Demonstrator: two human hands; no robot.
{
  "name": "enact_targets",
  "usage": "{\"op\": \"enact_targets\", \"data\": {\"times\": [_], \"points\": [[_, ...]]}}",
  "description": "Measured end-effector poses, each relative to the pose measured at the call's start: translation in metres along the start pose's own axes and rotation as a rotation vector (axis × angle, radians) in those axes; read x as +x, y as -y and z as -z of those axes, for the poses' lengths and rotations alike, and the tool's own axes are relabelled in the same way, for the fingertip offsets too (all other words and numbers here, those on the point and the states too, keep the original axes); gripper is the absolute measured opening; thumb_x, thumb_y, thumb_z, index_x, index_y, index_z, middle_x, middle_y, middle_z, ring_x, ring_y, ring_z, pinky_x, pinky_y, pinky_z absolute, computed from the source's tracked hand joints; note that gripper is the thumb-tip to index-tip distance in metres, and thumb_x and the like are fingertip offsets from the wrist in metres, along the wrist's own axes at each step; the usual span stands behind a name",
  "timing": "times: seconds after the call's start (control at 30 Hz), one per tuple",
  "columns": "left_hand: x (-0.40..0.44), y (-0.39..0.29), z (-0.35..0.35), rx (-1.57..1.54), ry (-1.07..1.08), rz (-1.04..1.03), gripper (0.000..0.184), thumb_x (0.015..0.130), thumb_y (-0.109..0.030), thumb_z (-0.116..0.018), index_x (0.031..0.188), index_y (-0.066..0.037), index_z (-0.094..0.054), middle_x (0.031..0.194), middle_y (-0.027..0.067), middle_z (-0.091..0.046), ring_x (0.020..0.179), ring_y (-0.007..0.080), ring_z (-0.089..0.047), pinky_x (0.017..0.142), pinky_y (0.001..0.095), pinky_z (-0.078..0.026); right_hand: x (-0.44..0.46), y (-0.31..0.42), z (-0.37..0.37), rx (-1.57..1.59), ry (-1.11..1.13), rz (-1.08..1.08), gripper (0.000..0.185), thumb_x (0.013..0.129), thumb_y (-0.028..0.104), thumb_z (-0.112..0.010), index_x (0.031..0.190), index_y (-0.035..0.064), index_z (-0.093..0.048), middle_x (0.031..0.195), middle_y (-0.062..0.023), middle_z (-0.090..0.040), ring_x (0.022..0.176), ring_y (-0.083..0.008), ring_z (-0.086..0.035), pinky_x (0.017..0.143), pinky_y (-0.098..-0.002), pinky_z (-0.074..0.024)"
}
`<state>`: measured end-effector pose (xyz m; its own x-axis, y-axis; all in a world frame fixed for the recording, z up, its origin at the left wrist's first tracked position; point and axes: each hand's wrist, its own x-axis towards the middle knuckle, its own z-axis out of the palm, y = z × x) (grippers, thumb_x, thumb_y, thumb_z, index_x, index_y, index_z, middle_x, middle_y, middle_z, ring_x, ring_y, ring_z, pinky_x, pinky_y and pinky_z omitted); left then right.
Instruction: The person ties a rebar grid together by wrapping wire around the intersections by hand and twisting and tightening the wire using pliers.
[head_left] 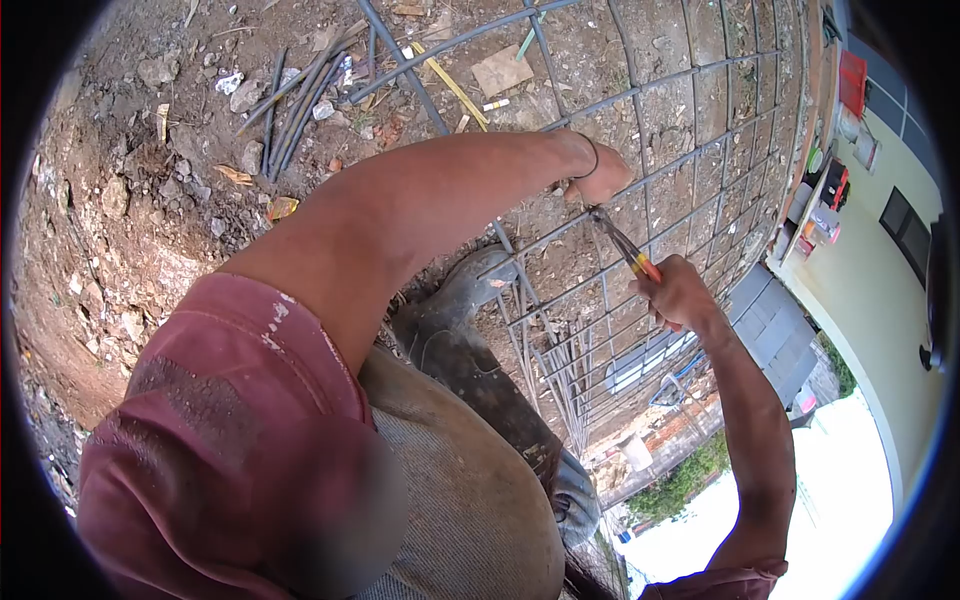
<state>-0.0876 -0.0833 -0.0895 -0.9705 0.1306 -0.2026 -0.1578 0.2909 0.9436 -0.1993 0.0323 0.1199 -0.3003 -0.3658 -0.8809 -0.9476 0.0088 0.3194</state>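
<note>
A grid of steel rebar (640, 92) spreads over the dirt in front of me. My right hand (682, 292) is wrapped round the orange handles of a pair of pincers (625, 245). The jaws of the pincers are at a bar crossing, close under my left hand (603, 180). My left hand is closed, with its fingertips down at that same crossing beside the jaws. What those fingers pinch is too small to make out. A dark rubber boot (465, 290) on my leg is beside the grid's near bars.
Short rebar offcuts (300, 100) lie on the rubble-strewn soil (120, 250) at upper left. A yellow folding rule (450, 85) and a flat brown piece (502, 70) lie near the bars. Along the right runs a pale wall (850, 260), with tools on a ledge.
</note>
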Motion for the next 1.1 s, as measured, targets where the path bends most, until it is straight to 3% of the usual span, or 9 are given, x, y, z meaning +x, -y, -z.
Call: {"op": "enact_targets", "data": {"times": [0.07, 0.17, 0.37, 0.47, 0.57, 0.63, 0.73, 0.87, 1.1], "points": [[-0.002, -0.001, -0.001, 0.0, -0.023, -0.021, 0.047, 0.078, -0.002, -0.053, 0.124, 0.009, -0.057, 0.095, 0.0267, -0.073, 0.082, 0.0343, -0.076, 0.077, 0.0448, -0.058, -0.007, 0.002, 0.002, 1.153, 0.571, -0.316, 0.04, 0.092, 0.036, -0.079, 0.091, -0.0032, -0.067, 0.071, -0.0154, -0.068, 0.06, -0.0296, -0.071, 0.053, -0.0411, -0.0586], [-0.007, -0.003, 0.003, -0.018, -0.039, -0.034, 0.055, 0.078, -0.002, -0.054, 0.132, 0.007, -0.055, 0.095, 0.0269, -0.073, 0.08, 0.0339, -0.076, 0.077, 0.0441, -0.058, -0.014, 0.01, -0.014, 1.431, 0.638, -0.361, 0.042, 0.091, 0.038, -0.08, 0.085, -0.0009, -0.065, 0.066, -0.0102, -0.064, 0.052, -0.0214, -0.067, 0.042, -0.0343, -0.0544], [-0.01, -0.004, 0.004, -0.01, -0.08, -0.066, 0.065, 0.077, 0.0, -0.051, 0.142, 0.004, -0.051, 0.095, 0.0253, -0.074, 0.081, 0.0326, -0.076, 0.078, 0.0439, -0.059, -0.023, 0.03, 0.001, 0.528, 0.42, -0.22, 0.042, 0.088, 0.028, -0.08, 0.101, -0.0097, -0.066, 0.073, -0.0136, -0.067, 0.06, -0.0256, -0.071, 0.051, -0.0352, -0.0586], [-0.013, -0.006, 0.005, -0.038, -0.041, -0.016, 0.066, 0.076, 0.001, -0.049, 0.142, 0.004, -0.051, 0.094, 0.025, -0.073, 0.082, 0.0322, -0.076, 0.082, 0.0443, -0.058, -0.041, 0.038, -0.004, -0.365, -0.443, 0.223, 0.031, 0.101, 0.026, -0.057, 0.097, -0.0036, -0.066, 0.083, -0.0138, -0.066, 0.078, -0.0255, -0.069, 0.063, -0.0358, -0.0581], [-0.007, -0.001, 0.0, -0.05, -0.059, -0.035, 0.067, 0.077, 0.001, -0.049, 0.143, 0.003, -0.05, 0.093, 0.0243, -0.073, 0.081, 0.0326, -0.076, 0.084, 0.0451, -0.057, -0.035, 0.041, 0.0, -0.651, -0.378, 0.214, 0.024, 0.102, 0.021, -0.056, 0.095, -0.0005, -0.065, 0.079, -0.0132, -0.064, 0.077, -0.0249, -0.068, 0.061, -0.0355, -0.0577], [-0.007, -0.001, -0.002, -0.052, -0.085, -0.022, 0.06, 0.078, 0.0, -0.052, 0.137, 0.004, -0.055, 0.092, 0.0248, -0.073, 0.086, 0.0347, -0.076, 0.084, 0.0461, -0.057, -0.021, 0.022, 0.007, -0.485, -0.389, 0.344, 0.032, 0.104, 0.026, -0.056, 0.092, -0.0024, -0.065, 0.081, -0.0135, -0.064, 0.075, -0.0231, -0.068, 0.058, -0.0337, -0.0567], [0.001, 0.001, -0.004, 0.064, -0.02, -0.014, 0.044, 0.079, -0.004, -0.056, 0.121, 0.006, -0.064, 0.096, 0.0268, -0.072, 0.095, 0.0387, -0.073, 0.085, 0.0481, -0.056, -0.006, -0.004, 0.011, 1.645, 0.685, -0.338, 0.048, 0.105, 0.041, -0.058, 0.087, -0.0034, -0.066, 0.073, -0.0157, -0.068, 0.056, -0.0234, -0.068, 0.048, -0.0371, -0.055], [0.02, 0.016, -0.015, 0.111, -0.141, -0.085, 0.029, 0.078, -0.009, -0.061, 0.101, 0.007, -0.068, 0.101, 0.0282, -0.071, 0.103, 0.0427, -0.069, 0.089, 0.0502, -0.054, -0.02, 0.004, -0.045, 1.823, 0.732, -0.322, 0.05, 0.1, 0.045, -0.065, 0.09, -0.004, -0.065, 0.063, -0.0124, -0.064, 0.049, -0.0224, -0.066, 0.043, -0.0364, -0.0542], [0.002, 0.006, -0.013, 0.172, -0.275, -0.114, 0.03, 0.076, -0.011, -0.064, 0.101, 0.005, -0.069, 0.102, 0.0277, -0.071, 0.107, 0.0435, -0.067, 0.093, 0.0507, -0.052, -0.034, 0.045, -0.035, 0.923, 0.18, -0.076, 0.043, 0.097, 0.039, -0.069, 0.102, -0.0028, -0.06, 0.074, -0.0168, -0.068, 0.06, -0.0306, -0.07, 0.051, -0.0443, -0.0542]]}}
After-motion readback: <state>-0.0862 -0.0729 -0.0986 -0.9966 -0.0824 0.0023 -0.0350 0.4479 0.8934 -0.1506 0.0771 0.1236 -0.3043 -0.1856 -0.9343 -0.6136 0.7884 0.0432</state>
